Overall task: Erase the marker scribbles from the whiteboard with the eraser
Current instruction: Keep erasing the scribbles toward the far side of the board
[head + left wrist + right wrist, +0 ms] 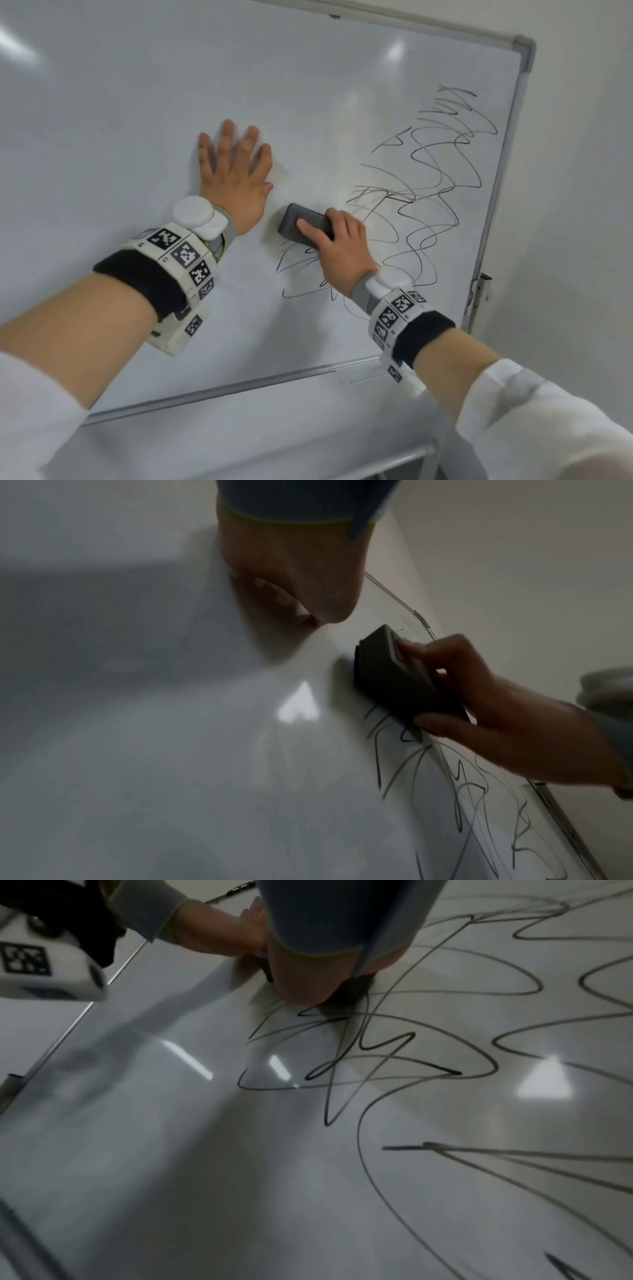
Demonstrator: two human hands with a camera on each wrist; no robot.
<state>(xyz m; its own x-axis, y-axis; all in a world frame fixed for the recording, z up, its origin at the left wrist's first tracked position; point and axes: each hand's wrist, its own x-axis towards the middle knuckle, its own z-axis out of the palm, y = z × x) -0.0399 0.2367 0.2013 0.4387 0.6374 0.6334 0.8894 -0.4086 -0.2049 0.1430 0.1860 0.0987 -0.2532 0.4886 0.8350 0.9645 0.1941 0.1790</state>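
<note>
Black marker scribbles [442, 192] cover the right part of the whiteboard [137, 102] and run down below my right hand. My right hand [337, 246] grips a dark grey eraser [305, 226] and holds it flat against the board at the scribbles' left edge. In the left wrist view the eraser [400, 680] sits on the board with fingers [441, 723] curled round it. My left hand [236, 171] lies flat on the board just left of the eraser, fingers spread. Scribbles [359, 1047] fill the right wrist view; the eraser is mostly hidden there behind my palm.
The whiteboard's metal frame [493, 205] runs down the right side, with a bracket [481, 291] low on it. A tray rail [222, 387] runs along the bottom edge. A white wall [575, 171] lies to the right. A faint wiped smear [335, 192] shows above the eraser.
</note>
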